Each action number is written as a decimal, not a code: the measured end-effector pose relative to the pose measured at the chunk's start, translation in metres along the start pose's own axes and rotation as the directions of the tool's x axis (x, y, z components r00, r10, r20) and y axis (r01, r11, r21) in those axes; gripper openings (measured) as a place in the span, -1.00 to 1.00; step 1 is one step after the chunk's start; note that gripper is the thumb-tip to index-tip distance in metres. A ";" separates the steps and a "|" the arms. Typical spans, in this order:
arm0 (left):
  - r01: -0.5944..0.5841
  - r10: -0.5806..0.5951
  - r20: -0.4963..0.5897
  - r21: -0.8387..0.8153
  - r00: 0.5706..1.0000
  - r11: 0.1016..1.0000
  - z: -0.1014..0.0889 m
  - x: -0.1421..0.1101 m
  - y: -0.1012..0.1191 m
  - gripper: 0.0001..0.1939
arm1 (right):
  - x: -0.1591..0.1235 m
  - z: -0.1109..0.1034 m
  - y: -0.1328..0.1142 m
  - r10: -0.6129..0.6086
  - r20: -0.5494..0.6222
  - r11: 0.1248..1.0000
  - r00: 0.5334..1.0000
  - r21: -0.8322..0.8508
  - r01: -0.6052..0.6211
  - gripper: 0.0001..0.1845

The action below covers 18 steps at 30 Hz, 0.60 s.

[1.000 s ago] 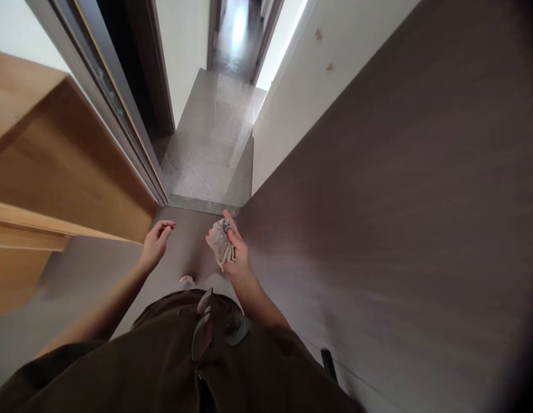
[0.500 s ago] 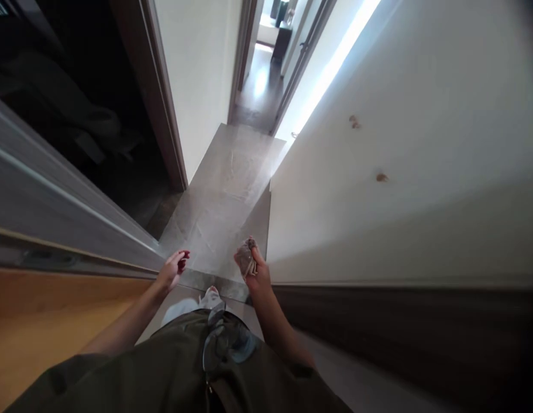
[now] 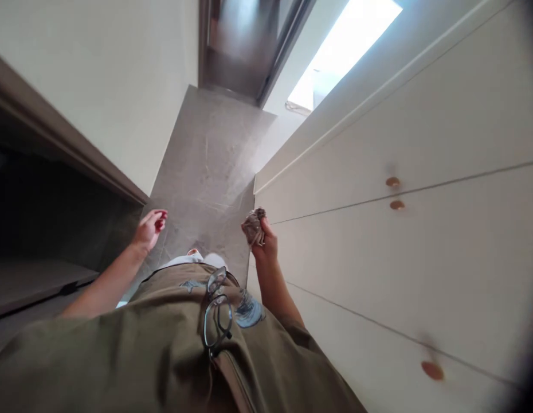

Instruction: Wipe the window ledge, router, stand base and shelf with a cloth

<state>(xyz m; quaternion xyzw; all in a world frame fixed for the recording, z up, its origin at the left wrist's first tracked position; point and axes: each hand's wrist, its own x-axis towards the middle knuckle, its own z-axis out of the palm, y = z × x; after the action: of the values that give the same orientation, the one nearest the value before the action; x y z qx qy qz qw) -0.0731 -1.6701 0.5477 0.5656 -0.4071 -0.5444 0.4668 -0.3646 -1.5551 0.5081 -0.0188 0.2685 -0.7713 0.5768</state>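
Observation:
My right hand is closed around a small grey-brown crumpled bundle, with the thumb pressed on its side. Pale strands show along the bundle's lower part, but its exact kind cannot be made out. My left hand is held out on the other side, over the floor, its fingers curled in with dark red at the tips. Nothing shows in it. A pair of eyeglasses hangs from the front of my olive shirt, between my two forearms.
White cabinet fronts with round copper-coloured knobs stand close on my right. Grey tiled floor runs ahead to a dark-framed doorway. At left are a pale wall and a dark opening. A bright window lies beyond the cabinet.
I have moved forward along the passage; the door edge at left has left the view and the cabinet knobs are nearer. My right hand still holds the bundle.

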 end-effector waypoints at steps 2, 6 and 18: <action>-0.043 0.037 0.120 0.044 0.992 0.998 0.018 0.008 0.009 -0.76 | -0.001 -0.015 -0.011 -0.050 -0.076 0.999 0.996 -0.019 0.049 -0.74; -0.144 0.080 0.380 0.143 0.922 0.979 0.063 0.006 0.025 -0.74 | -0.004 -0.047 -0.023 -0.093 -0.191 0.995 0.977 0.020 0.098 -0.83; -0.100 0.092 0.145 0.047 0.985 0.994 0.011 -0.012 -0.016 -0.67 | 0.013 0.043 -0.012 -0.054 0.308 0.995 0.950 -0.069 0.078 -0.59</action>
<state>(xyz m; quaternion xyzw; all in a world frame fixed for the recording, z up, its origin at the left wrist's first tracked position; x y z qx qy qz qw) -0.0858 -1.6558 0.5351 0.5177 -0.4809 -0.5489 0.4467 -0.3650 -1.5811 0.5465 -0.1702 0.2059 -0.7665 0.5841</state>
